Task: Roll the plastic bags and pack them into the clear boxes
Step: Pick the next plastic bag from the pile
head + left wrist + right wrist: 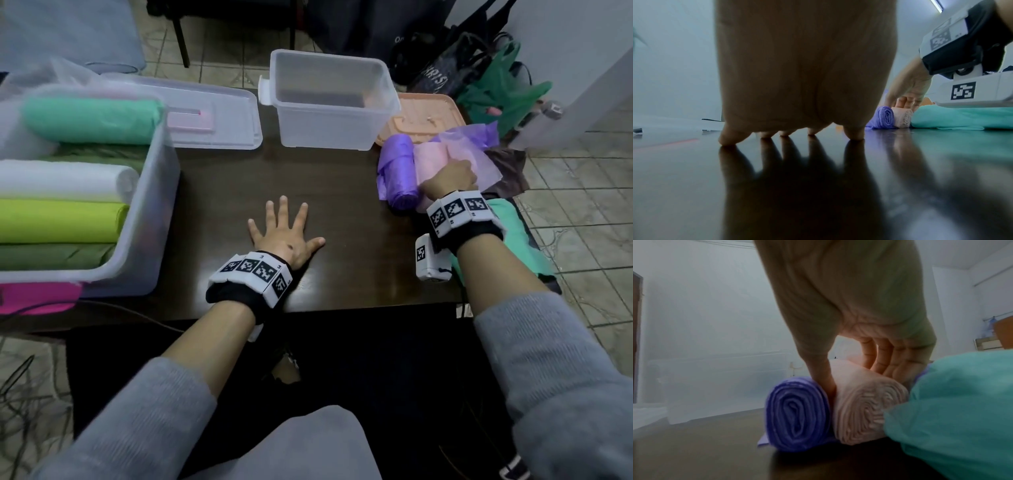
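My right hand (450, 178) grips a pale pink rolled bag (432, 161) at the table's right side, thumb wedged between it and a purple roll (399, 171) lying beside it on the left. In the right wrist view the pink roll (865, 407) sits under my fingers (888, 356), with the purple roll (797, 415) touching it. My left hand (286, 229) lies flat on the dark table (222, 205), fingers spread, holding nothing. An empty clear box (329, 99) stands at the back centre. A second clear box (144, 192) on the left holds several rolled bags.
A clear lid (212, 116) lies behind the left box. An orange lid (424, 116) and loose purple and pink bags (479, 144) sit behind my right hand. A teal bag (513, 233) lies under my right wrist. A magenta roll (37, 298) sits at the left front edge.
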